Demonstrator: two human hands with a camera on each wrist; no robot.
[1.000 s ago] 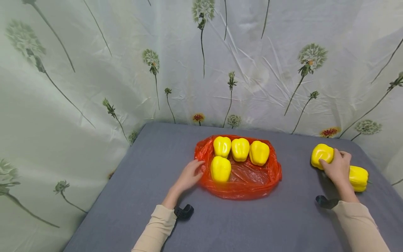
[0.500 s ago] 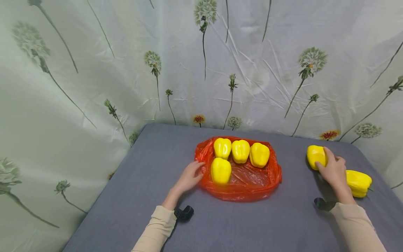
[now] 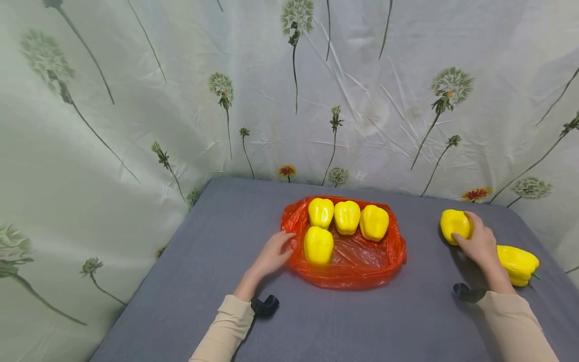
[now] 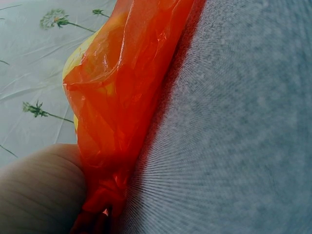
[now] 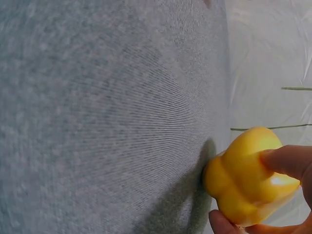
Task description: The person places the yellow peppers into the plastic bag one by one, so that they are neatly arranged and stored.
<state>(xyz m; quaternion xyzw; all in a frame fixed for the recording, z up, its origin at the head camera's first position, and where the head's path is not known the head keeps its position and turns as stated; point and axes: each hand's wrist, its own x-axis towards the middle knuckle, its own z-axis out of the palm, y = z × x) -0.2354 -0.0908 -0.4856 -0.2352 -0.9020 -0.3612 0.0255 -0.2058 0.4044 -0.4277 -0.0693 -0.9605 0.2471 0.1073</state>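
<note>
— Which hand is sitting nearer the loose pepper (image 3: 454, 226)?

— The right hand (image 3: 480, 245). Its fingers are curling round the pepper from the near-right side, thumb below and a fingertip (image 5: 285, 161) on top, pinching it between them. It is sitting on the grey table (image 3: 217, 241), well right of the red bag (image 3: 389, 251).

— And the bag, which way is it lying from that hand?

— To its left, with bare table between. Four peppers are sitting in it: three in a back row and one (image 3: 318, 245) in front at the left, so the open spots look to be front middle and front right.

— What is the left hand (image 3: 271, 254) doing?

— Its fingers are pressing on the bag's left edge; whether they are pinching the plastic, I cannot tell. A second loose pepper (image 3: 517, 264) is lying on its side just behind the right wrist.
</note>
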